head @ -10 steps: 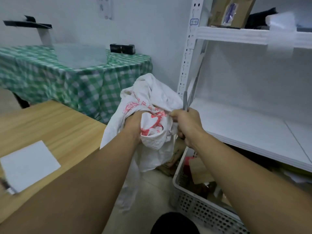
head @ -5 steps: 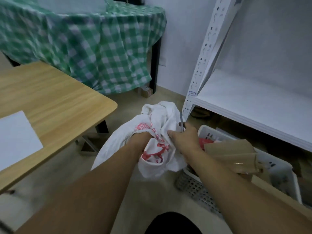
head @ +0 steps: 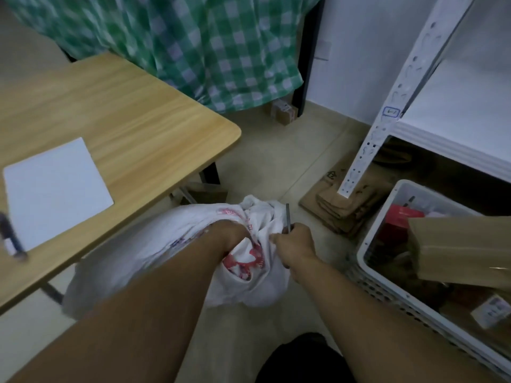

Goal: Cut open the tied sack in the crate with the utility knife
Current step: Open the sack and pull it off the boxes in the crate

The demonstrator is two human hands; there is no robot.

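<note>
A white sack (head: pixel 154 252) with red print hangs crumpled above the floor, left of the white crate (head: pixel 367 244). My left hand (head: pixel 228 234) is buried in its folds and grips the cloth. My right hand (head: pixel 294 246) is closed around the utility knife (head: pixel 287 217), whose thin grey blade points up beside the sack's bunched top. The same hand also pinches the sack's cloth. The sack is outside the crate.
A wooden table (head: pixel 124 120) with a white sheet (head: pixel 55 183) and a pen (head: pixel 11 240) stands at left. A white metal shelf (head: pixel 387 106) rises at right, over folded cardboard (head: pixel 343 208). The crate holds a cardboard box (head: pixel 459 250) and red packaging. A green checked tablecloth (head: pixel 207 45) hangs behind.
The sack and both hands have come down from shelf height to near the floor, and my view has tilted downward. Both hands keep their grip.
</note>
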